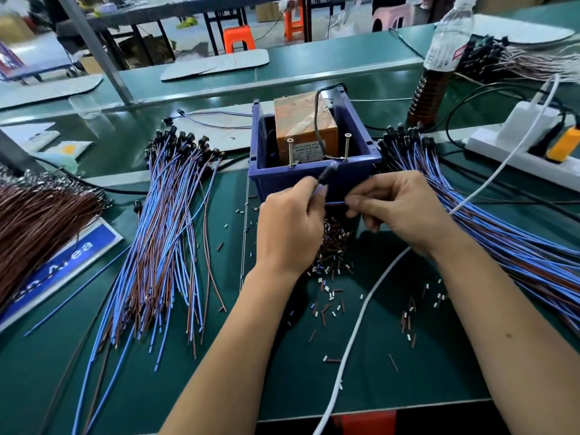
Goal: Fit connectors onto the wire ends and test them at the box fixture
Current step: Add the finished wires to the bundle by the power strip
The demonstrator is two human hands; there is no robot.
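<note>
A blue box fixture [310, 175] stands at the table's centre, holding an orange taped block [306, 124] with two upright screws. Just in front of it my left hand [290, 221] pinches a wire end with a black connector [326, 174] that points up toward the screws. My right hand [401, 208] pinches the same blue wire [335, 203], which runs between the two hands. A pile of small brown and white sleeve pieces [332, 249] lies under my hands. Blue and brown wires lie in a bundle on the left [163, 233] and another on the right [489, 233].
A white cable [364, 309] curves across the mat from a white power strip [521, 152] at the right. A water bottle [439, 61] stands behind the box. Brown wires [37, 221] and a blue sign [62, 271] lie at the far left.
</note>
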